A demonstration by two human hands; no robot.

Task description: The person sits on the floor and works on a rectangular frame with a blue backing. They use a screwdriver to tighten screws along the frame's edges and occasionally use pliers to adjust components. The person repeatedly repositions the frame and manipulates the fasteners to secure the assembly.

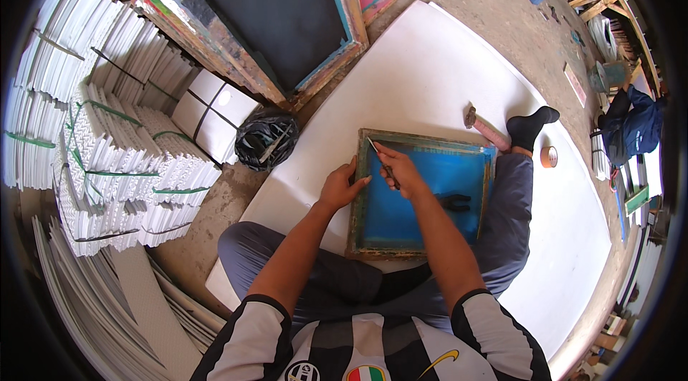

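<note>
A wooden screen-printing frame (pixel 356 227) with blue mesh (pixel 419 184) lies in front of me, between my legs. My left hand (pixel 342 184) is closed on its left side bar, the thumb lying over the wood. In my right hand (pixel 401 170) is a slim dark-handled tool (pixel 372 144) with a narrow metal tip; its exact kind is unclear. The tip points at the frame's upper left corner. Dark pliers (pixel 456 202) rest on the mesh, right of my right wrist and partly covered by my forearm.
A white sheet (pixel 430 65) lies under me. Beside my right foot are a hammer (pixel 487 129) and a tape roll (pixel 549 157). Larger screen frames (pixel 330 83) lean ahead. To the left are a black plastic bag (pixel 266 139) and strapped stacks of white sheets (pixel 136 173).
</note>
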